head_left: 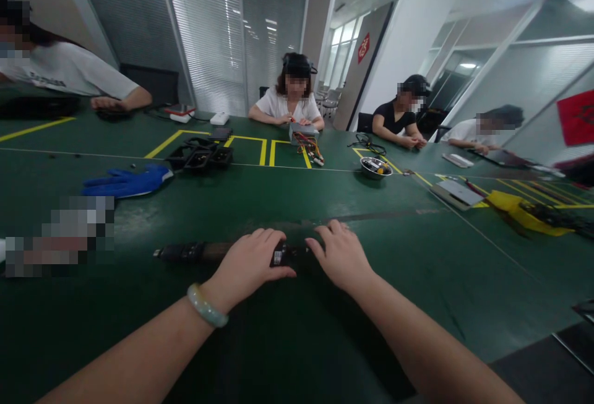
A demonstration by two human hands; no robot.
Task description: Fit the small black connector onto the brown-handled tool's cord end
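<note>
A long dark electric screwdriver (211, 252), by its look, lies across the green table in front of me, its narrow tip pointing left. My left hand (253, 254), a pale jade-like bangle on its wrist, is wrapped over the body near the right end, fingers on the far side and thumb on the near side. A small white label shows beside the fingertips. My right hand (341, 254) hovers or rests just right of that end, thumb and fingers apart, with nothing visible in it. The shadow there hides exactly where the screwdriver stops.
A blue glove (127, 182) and black plastic frames (200, 154) lie far left. Ahead are a metal bowl (377, 169) with small parts and a grey box with wires (304, 135). A laptop (458, 193) and yellow cloth (524, 212) lie right. Several people sit around the table.
</note>
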